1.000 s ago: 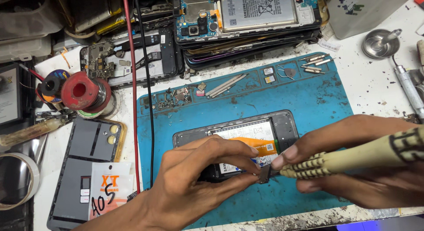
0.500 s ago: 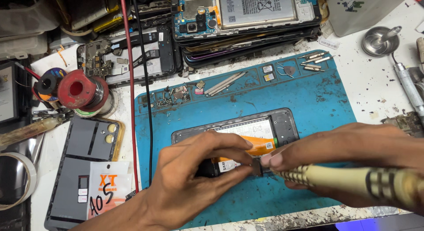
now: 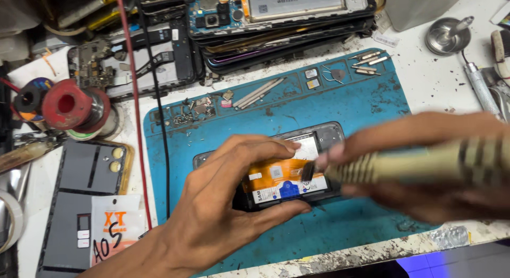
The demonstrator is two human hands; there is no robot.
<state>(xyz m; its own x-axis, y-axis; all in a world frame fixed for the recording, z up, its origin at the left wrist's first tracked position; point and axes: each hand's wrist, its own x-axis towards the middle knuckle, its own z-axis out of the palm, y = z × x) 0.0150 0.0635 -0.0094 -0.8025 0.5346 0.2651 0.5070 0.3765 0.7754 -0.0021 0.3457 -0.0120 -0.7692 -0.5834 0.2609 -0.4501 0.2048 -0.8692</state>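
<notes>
The white surface [image 3: 425,92] carries a blue work mat [image 3: 350,97] that fills the middle of the view. At twelve o'clock from the mat lies a stack of opened phones [image 3: 276,18], their boards and a battery showing. At nine o'clock a grey phone back cover [image 3: 79,177] lies flat, a small white packet [image 3: 114,225] resting on its lower corner, and at ten o'clock sits a red solder spool [image 3: 66,104]. A round metal dish [image 3: 446,36] stands at two o'clock.

On the mat's lower half lies the opened phone [image 3: 289,174], back up, with an orange flex strip across its battery. The left hand [image 3: 223,203] comes in from seven o'clock and is closed around the phone's lower left end, thumb under the near edge and fingers over the top. The right hand [image 3: 425,166] enters from three o'clock, blurred, wrapped around a cream striped tool handle [image 3: 419,164]; the tool's dark tip sits on the orange strip, just beside the left fingertips.

Small screws and metal bits [image 3: 196,109] are scattered along the mat's top edge at eleven o'clock.
</notes>
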